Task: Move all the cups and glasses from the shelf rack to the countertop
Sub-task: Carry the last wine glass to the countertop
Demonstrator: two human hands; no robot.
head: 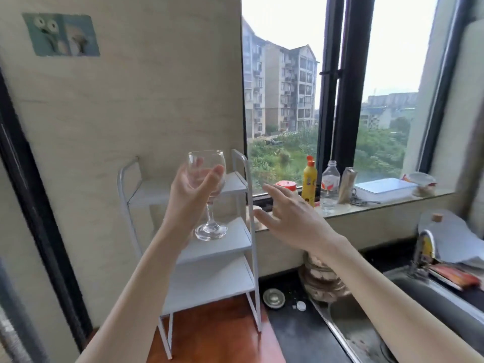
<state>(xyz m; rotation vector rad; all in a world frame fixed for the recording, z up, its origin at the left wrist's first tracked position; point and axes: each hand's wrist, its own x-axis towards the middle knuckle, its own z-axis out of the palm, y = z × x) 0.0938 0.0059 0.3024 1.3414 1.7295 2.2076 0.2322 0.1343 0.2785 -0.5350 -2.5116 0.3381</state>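
Observation:
My left hand (192, 191) grips the bowl of a clear wine glass (209, 226), held upright in front of the white shelf rack (209, 281). The glass's foot hovers at or just above the rack's middle tier; I cannot tell whether it touches. My right hand (290, 214) is open with fingers spread, to the right of the rack near the window sill, holding nothing. The rack's shelves show no other cups or glasses. The rack stands on a reddish-brown countertop (222, 336).
On the window sill (387, 205) stand a yellow bottle (309, 180), a clear plastic bottle (330, 184), a red-lidded jar (286, 185) and a white box (385, 188). A steel sink (361, 334) lies lower right, with a small metal strainer (273, 297) on the dark counter.

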